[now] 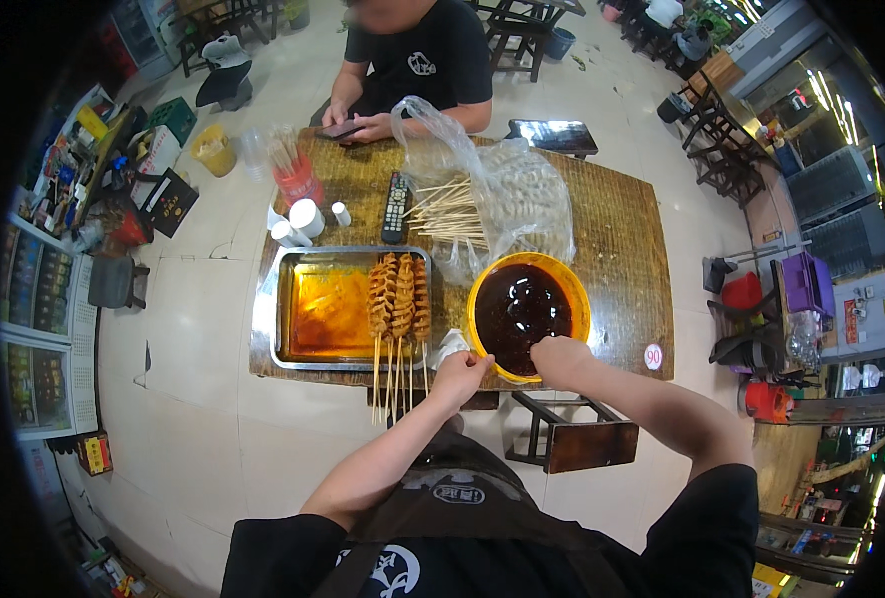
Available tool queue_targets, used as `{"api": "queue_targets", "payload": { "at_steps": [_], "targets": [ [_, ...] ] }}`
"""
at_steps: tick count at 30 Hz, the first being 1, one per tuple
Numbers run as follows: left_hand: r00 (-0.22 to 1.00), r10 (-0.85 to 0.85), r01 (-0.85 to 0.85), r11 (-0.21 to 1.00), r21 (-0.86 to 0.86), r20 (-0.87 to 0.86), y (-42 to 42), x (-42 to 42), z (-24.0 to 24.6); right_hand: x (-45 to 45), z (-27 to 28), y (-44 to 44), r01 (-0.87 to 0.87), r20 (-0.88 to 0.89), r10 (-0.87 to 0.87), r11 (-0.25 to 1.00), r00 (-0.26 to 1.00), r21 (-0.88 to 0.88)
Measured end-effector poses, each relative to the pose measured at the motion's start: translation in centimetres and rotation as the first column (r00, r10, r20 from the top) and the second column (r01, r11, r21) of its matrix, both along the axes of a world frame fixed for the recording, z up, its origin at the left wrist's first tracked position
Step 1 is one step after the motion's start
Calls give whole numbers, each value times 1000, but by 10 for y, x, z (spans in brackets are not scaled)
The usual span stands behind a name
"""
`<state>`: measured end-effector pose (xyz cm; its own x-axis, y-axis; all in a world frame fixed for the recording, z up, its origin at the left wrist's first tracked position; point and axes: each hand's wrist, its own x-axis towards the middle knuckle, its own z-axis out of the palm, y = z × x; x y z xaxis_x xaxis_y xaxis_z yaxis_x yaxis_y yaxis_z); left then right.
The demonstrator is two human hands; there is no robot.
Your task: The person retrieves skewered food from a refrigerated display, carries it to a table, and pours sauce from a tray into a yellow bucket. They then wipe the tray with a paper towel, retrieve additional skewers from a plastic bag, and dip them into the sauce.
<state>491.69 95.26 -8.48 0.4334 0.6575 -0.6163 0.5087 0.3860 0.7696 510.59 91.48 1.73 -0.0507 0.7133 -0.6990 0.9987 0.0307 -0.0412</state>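
Observation:
A yellow plastic tub [581,295] of dark reddish-brown sauce [517,303] stands near the front edge of the wooden table [622,247]. My left hand [463,376] pinches its near-left rim. Over the near side of the sauce is my right hand [560,360], fingers curled and lowered inside the rim; whatever it may hold is hidden. To the left lies a metal tray [352,365] with orange oil on its bottom. Several skewers of folded, sauce-coated food [401,299] rest along the tray's right side, their bare sticks jutting over the table's edge towards me.
Behind the tub, a clear plastic bag [536,198] holds more skewers, with bamboo sticks [450,217] poking out. A remote control [394,209], white containers [308,218] and a red stick holder [298,182] sit behind the tray. Opposite, a person [427,60] holds a phone [341,130]. A wooden stool [592,446] is below.

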Motion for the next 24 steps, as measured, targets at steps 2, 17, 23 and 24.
{"api": "queue_targets", "payload": {
  "at_steps": [2, 17, 23, 24],
  "targets": [
    [1000, 9, -9, 999, -30, -6, 1, 1, 4, -1, -8, 7, 30, 17, -32, 995, 999, 100],
    [1000, -5, 5, 999, -38, 8, 0, -2, -4, 44, -30, -3, 160, 195, -214, 952, 957, 260],
    [998, 46, -43, 996, -77, 30, 0, 0, -6, 23, 5, -20, 84, 104, -87, 996, 991, 35],
    [999, 37, -35, 998, -54, 28, 0, 0, -6, 18, 9, -20, 64, 98, -62, 998, 993, -23]
  ]
}}
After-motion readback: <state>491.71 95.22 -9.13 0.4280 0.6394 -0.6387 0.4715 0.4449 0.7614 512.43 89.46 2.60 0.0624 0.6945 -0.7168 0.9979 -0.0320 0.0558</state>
